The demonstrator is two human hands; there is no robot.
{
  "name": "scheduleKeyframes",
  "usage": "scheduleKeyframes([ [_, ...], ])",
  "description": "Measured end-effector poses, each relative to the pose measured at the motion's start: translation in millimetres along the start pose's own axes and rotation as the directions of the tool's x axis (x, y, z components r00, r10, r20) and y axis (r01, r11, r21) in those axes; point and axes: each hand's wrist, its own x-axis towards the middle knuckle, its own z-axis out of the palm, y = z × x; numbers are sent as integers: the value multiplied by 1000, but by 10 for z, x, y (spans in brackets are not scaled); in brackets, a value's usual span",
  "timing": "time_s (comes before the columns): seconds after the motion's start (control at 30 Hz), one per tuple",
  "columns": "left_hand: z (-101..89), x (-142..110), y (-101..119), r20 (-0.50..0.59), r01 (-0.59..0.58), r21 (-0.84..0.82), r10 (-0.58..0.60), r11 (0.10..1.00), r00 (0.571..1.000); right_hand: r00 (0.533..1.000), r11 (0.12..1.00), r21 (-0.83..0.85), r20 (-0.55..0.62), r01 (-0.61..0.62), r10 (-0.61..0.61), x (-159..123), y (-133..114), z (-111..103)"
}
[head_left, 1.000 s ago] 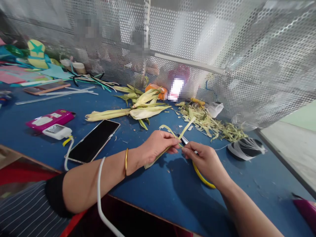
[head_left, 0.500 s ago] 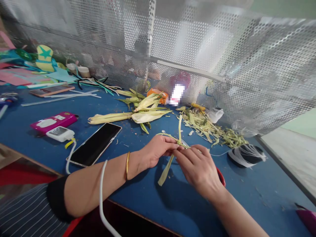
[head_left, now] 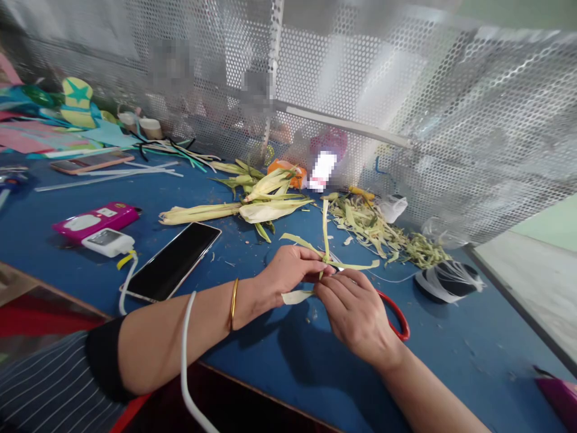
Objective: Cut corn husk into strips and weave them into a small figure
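My left hand (head_left: 292,267) is closed, pinching the crossing point of narrow pale green corn husk strips (head_left: 325,231). One strip sticks up, while others reach out to the left and right. Close against it, my right hand (head_left: 354,316) is closed on a husk strip whose wide loose end (head_left: 297,297) points left beneath my left hand. Its fingertips are partly hidden. A red loop handle (head_left: 401,319), like that of scissors, shows beside my right hand; the rest is mostly covered. A thin white thread runs from a dark spool (head_left: 446,281) towards my hands.
Whole corn husks (head_left: 274,207) lie beyond my hands, with a heap of husk shreds (head_left: 374,225) to their right. A black-screened phone (head_left: 174,261), a magenta device (head_left: 97,219) and a white cable (head_left: 187,361) are at left. A perforated metal screen (head_left: 342,78) borders the blue table's back.
The husk strip's loose end has swung from hanging downward to pointing left. A strip now shows extending right over my right hand, and more of the red handle is exposed.
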Motion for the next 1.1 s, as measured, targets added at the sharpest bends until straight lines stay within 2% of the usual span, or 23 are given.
scheduleKeyframes([
  [0.37, 51, -44, 14, -55, 15, -13, -16, 1000, 998, 1000, 996, 94, 3, 9, -9, 14, -39, 3],
  [0.53, 15, -33, 21, -26, -2, 37, 3, 999, 1000, 999, 995, 97, -41, -5, 9, 14, -34, 19],
  [0.6, -2, -29, 45, -15, -25, 50, 26, 998, 1000, 994, 996, 72, -85, -61, 67, 6, 6, 16],
  [0.7, -13, -42, 100, -21, -14, 72, 15, 997, 1000, 953, 960, -20, -126, -279, 274, -31, 107, 29],
  [0.8, -11, -66, 144, -59, 27, 94, -21, 995, 998, 896, 897, -25, -69, -441, 439, -87, 205, 83],
  [0.93, -22, -78, 132, -46, 27, 142, -21, 990, 999, 882, 878, 83, 47, -471, 469, -130, 232, 172],
  [1.1, -39, -57, 56, -28, -23, 272, 32, 962, 999, 891, 879, 150, 45, -453, 452, -95, 146, 187],
])
